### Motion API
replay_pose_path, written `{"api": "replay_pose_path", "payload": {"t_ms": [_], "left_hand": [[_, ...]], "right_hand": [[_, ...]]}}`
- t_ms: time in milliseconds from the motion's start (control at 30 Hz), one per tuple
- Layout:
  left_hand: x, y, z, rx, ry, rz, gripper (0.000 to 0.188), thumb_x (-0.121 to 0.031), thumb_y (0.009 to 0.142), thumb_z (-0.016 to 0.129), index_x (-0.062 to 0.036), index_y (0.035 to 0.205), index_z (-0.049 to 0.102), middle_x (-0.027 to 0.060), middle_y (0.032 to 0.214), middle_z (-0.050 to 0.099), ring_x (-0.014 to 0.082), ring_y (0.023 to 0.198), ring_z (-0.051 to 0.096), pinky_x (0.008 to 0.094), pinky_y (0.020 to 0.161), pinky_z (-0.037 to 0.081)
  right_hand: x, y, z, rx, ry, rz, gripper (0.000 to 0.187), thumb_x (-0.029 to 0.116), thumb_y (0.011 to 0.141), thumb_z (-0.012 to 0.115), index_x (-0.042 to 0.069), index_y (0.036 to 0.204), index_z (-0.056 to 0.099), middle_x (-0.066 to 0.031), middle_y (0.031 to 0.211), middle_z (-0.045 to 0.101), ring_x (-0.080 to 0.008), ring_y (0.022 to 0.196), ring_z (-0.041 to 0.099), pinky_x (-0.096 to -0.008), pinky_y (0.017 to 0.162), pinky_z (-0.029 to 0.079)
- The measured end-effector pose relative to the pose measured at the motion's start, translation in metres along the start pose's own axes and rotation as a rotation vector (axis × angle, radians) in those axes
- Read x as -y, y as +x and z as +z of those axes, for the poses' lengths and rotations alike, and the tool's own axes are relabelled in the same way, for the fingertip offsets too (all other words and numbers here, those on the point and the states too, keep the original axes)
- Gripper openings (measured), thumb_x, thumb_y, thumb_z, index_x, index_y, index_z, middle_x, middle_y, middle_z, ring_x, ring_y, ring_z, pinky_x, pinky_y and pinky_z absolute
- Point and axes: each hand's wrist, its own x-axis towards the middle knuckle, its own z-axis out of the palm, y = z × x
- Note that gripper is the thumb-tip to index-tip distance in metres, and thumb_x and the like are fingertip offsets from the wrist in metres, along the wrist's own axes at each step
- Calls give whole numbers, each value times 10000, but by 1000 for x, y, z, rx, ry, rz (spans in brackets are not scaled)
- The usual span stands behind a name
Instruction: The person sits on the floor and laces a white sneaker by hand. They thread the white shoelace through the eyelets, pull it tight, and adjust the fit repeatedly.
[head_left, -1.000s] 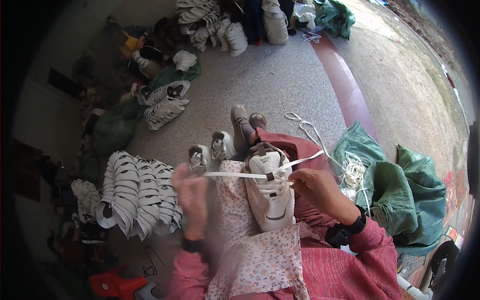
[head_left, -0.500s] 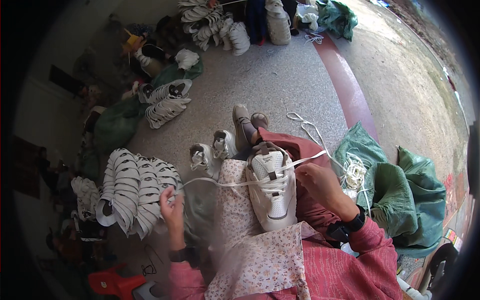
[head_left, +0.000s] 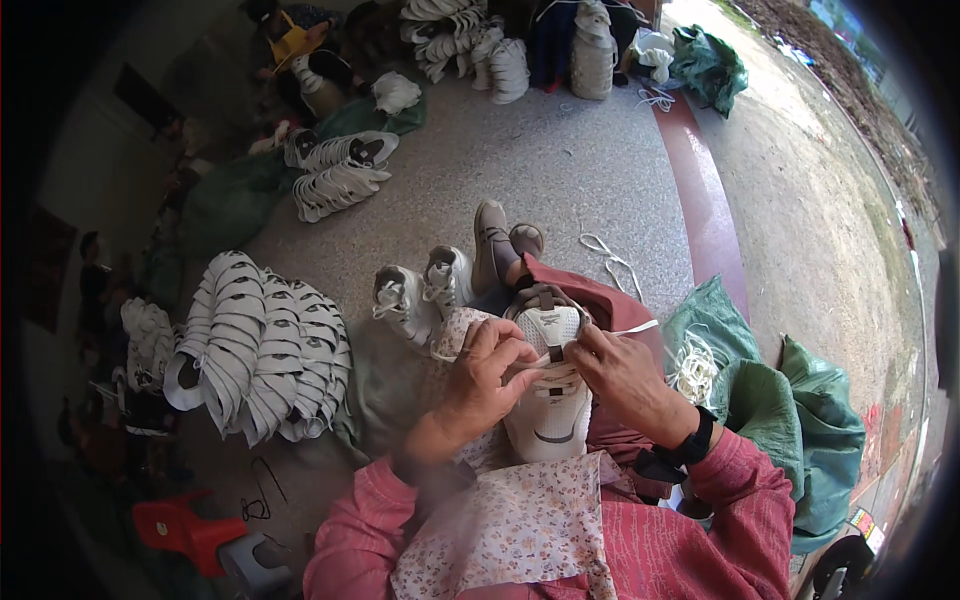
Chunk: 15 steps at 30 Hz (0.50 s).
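A white sneaker point(head_left: 548, 420) lies on my lap over a floral cloth point(head_left: 520, 520), toe toward me. My left hand point(head_left: 487, 375) and my right hand point(head_left: 615, 368) meet over its tongue, both pinching a white shoelace point(head_left: 636, 327) that runs through the eyelets. The lace's free end trails off to the right past my right hand. My right wrist wears a black watch point(head_left: 694, 441).
Two white sneakers point(head_left: 420, 290) stand on the floor just ahead of my knees. Rows of stacked white shoes point(head_left: 260, 345) lie to the left, more point(head_left: 335, 175) farther off. Green sacks point(head_left: 790, 420) with laces sit at right. A red stool point(head_left: 180, 525) is at lower left.
My left hand, stretched out to the left pulling the lace taut, has come back to the sneaker's tongue. Both hands now work close together on the lace.
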Motion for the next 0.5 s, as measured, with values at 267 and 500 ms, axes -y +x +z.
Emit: {"api": "replay_pose_path", "payload": {"t_ms": [267,500], "left_hand": [[1,2,-1,23,-140,-52,204,-61,843,743,-19,978,596,102,993,572,259,883,595,348,765,513],[-17,1,-4,-24,204,56,230,-109,845,745,-60,1022,606,76,861,607,262,762,639,342,672,534]], "right_hand": [[-27,7,-2,95,741,87,70,25,938,597,14,1007,594,-133,983,479,-308,953,542,-393,798,464],[-13,10,-3,69,573,188,117,120,966,567,7,998,567,-169,1009,472,-372,874,586,-454,749,475]]}}
